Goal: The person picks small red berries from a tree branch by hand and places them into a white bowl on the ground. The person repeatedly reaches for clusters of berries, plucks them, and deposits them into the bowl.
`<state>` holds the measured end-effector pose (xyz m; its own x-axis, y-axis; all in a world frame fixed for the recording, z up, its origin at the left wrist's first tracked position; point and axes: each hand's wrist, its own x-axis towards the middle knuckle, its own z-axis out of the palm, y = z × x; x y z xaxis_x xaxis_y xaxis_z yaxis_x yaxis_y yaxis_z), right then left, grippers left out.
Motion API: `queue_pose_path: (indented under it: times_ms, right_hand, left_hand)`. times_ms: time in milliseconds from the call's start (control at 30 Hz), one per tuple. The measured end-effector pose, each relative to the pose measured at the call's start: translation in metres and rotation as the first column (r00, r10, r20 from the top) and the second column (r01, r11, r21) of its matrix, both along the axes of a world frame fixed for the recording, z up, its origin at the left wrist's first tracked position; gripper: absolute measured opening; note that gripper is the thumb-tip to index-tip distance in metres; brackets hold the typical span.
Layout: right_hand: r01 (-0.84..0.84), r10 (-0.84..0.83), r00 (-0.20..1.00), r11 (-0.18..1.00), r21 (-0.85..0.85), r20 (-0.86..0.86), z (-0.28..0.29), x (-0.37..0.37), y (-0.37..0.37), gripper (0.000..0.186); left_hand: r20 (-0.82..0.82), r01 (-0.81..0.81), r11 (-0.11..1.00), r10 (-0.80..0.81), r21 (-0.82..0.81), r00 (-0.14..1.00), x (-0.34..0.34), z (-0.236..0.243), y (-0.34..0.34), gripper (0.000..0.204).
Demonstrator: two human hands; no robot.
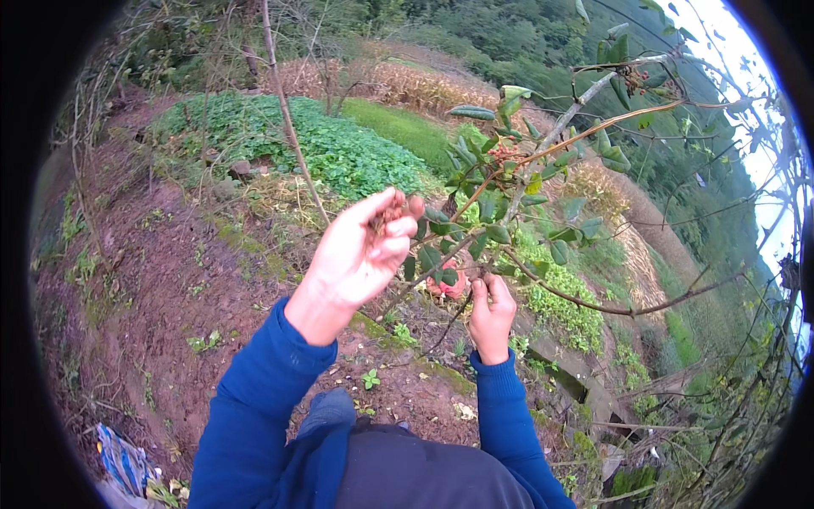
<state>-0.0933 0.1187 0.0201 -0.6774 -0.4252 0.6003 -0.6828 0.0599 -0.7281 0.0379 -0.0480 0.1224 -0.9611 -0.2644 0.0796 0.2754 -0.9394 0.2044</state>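
My left hand (365,250), palm turned up, has its fingers curled round a clump of small reddish-brown berries (383,219). Beside it hangs a leafy branch (475,229) with dark green, rounded leaves. My right hand (493,316) is lower and to the right, thumb and forefinger pinched together at a thin twig below the leaves; what lies between the fingertips is too small to make out. Red berries (505,153) grow in a cluster farther up the branch, and another berry cluster (632,81) hangs near the upper right.
Bare woody stems (632,311) cross the right side at arm height. A slender trunk (288,119) rises beyond my left hand. Sloping brown soil (170,339) lies below, with a concrete edge (560,369) at right. A blue-and-white plastic bag (125,462) lies at lower left.
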Motion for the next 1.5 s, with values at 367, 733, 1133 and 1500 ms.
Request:
queue_pose_path:
  times_ms: [367, 733, 1133, 1500]
  right_hand:
    - [0.263, -0.263, 0.965, 0.964, 0.035, -0.025, -0.010, 0.024, -0.019, 0.011]
    - [0.311, -0.319, 0.945, 0.945, 0.102, 0.071, 0.012, 0.047, -0.026, 0.013]
    - [0.309, -0.313, 0.946, 0.950, 0.051, 0.080, 0.008, 0.042, -0.023, 0.013]
    - [0.316, -0.317, 0.946, 0.948, 0.021, 0.071, 0.010, 0.050, -0.020, 0.012]
  left_hand:
    - [0.061, 0.111, 0.690, -0.097, -0.716, 0.993, -0.134, 0.052, -0.086, 0.014]
    - [-0.181, -0.156, -0.334, 0.046, -0.930, 0.982, -0.174, 0.080, -0.092, 0.027]
    - [0.205, 0.213, -0.193, 0.058, -0.958, 0.977, -0.157, 0.091, -0.075, 0.034]
    - [-0.100, -0.030, -0.578, 0.088, -0.816, 0.991, -0.163, 0.107, -0.064, 0.029]
